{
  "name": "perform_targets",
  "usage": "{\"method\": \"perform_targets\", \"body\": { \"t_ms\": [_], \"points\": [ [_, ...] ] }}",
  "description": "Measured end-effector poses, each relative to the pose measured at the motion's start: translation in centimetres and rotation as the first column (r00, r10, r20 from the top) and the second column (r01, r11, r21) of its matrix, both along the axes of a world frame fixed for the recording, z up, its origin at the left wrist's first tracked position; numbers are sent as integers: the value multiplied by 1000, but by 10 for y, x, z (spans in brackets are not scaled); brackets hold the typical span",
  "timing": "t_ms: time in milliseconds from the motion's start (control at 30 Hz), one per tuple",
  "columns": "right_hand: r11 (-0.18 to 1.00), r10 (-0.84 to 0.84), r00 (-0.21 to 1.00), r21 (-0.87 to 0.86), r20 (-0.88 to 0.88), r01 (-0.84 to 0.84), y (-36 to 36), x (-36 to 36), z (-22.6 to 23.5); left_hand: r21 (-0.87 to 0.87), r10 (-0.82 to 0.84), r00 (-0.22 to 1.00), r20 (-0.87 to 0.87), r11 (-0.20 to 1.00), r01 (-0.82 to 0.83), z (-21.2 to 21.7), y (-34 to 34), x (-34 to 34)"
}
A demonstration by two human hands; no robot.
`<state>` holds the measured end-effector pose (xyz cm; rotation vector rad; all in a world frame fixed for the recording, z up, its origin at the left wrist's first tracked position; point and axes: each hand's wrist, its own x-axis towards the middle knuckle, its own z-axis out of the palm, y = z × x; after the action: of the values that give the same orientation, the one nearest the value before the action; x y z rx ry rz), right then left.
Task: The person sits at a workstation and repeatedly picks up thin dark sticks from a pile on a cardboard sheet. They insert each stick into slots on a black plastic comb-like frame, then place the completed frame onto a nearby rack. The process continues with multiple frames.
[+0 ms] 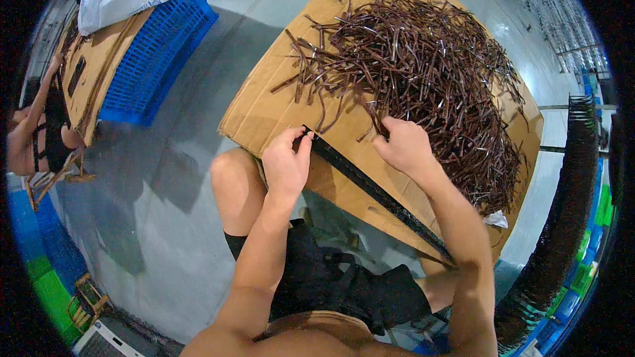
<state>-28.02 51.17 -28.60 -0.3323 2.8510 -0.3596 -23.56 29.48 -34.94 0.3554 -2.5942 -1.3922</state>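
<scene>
Hands at a strip pile on cardboard.
The pile of thin brown strips covers the cardboard; single strips blur together. The right hand curls into its edge, its grasp hidden. The left hand pinches the upper end of a black bar, whose lower end runs behind the right forearm.

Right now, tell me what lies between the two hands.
In the head view, between the left hand and the right hand lies bare brown cardboard, crossed by the long black strip that the left hand holds.
</scene>
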Motion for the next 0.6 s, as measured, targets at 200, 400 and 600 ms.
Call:
{"method": "perform_targets", "body": {
  "t_ms": [200, 400, 600],
  "points": [
    [324, -254, 878, -819, 406, 473, -68, 11, -6, -91, -12, 997, -79, 996, 5, -3, 5, 1],
    [475, -336, 905, -782, 262, 403, -90, 21, -39, -190, -81, 983, -166, 981, 48, 0, 6, 1],
    [425, -314, 912, -821, 262, 382, -93, 21, -44, -174, -95, 979, -180, 983, 63, -6, 2, 1]
  ]
}}
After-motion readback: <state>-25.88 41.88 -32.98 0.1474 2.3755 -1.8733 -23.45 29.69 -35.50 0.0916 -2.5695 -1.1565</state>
